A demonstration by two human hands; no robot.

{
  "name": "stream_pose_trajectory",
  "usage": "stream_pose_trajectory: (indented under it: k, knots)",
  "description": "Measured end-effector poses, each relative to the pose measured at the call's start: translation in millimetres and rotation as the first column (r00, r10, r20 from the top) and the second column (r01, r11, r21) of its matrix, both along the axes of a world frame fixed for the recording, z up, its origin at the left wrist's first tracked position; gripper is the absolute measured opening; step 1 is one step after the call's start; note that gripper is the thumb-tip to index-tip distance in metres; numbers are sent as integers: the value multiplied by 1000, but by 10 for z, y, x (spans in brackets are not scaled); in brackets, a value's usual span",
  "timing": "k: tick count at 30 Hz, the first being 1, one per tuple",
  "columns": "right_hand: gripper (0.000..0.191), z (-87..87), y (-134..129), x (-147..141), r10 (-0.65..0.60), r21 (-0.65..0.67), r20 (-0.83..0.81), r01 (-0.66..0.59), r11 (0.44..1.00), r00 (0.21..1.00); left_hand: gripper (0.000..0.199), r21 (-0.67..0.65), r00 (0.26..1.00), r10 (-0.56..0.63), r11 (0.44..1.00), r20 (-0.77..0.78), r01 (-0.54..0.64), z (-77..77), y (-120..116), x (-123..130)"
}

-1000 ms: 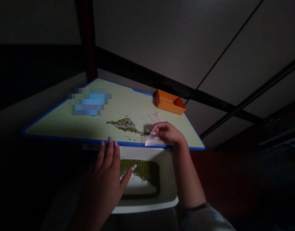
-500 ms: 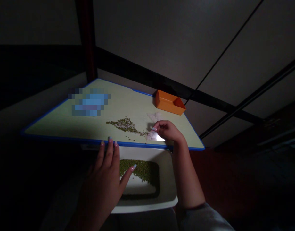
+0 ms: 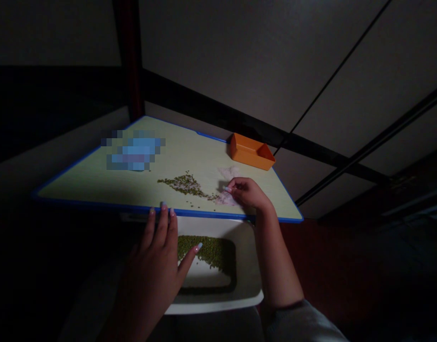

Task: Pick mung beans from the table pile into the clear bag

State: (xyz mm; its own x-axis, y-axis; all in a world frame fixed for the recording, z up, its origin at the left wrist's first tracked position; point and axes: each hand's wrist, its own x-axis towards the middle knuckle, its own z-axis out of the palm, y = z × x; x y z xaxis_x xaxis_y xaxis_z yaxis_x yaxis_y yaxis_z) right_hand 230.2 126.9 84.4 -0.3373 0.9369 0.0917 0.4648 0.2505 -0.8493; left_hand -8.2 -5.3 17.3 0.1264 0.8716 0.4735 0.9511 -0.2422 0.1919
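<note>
My right hand (image 3: 244, 191) is over the right part of the table, its thumb and fingertips pinched together. Whatever may be between them is too small to make out. Under and beside it is a pale pinkish patch (image 3: 225, 199); another pinkish patch (image 3: 228, 172) lies just behind. Left of the hand, small green grains (image 3: 185, 184) that look like mung beans are scattered in a loose pile. My left hand (image 3: 157, 256) has its fingers stretched out, fingertips at the table's blue front edge. Its thumb reaches over a white tub (image 3: 248, 266) holding many more green grains (image 3: 218, 249).
An orange open box (image 3: 252, 154) stands at the back right of the pale yellow table (image 3: 97, 185). Toward the back left lies a blurred-out blue item (image 3: 135, 153). Light panels (image 3: 239, 61) rise behind the table, and the surroundings are dark.
The bright glare beneath my right hand has gone, leaving more of the pinkish patch visible. My right hand has shifted only slightly; my left hand is nearly still.
</note>
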Motion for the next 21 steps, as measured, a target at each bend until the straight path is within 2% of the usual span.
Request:
stream_pose_trajectory:
  k: [4, 11, 21]
  knots:
    - [21, -3, 24, 5, -42, 61, -24, 44, 997, 999, 85, -1, 1000, 0, 1000, 1, 0, 3, 0, 4]
    - [18, -24, 22, 24, -25, -14, -11, 25, 1000, 1000, 86, -5, 1000, 0, 1000, 23, 0, -13, -5, 0]
    - [18, -2, 2, -25, -12, 30, -4, 12, 999, 1000, 86, 5, 1000, -3, 1000, 6, 3, -15, -3, 2]
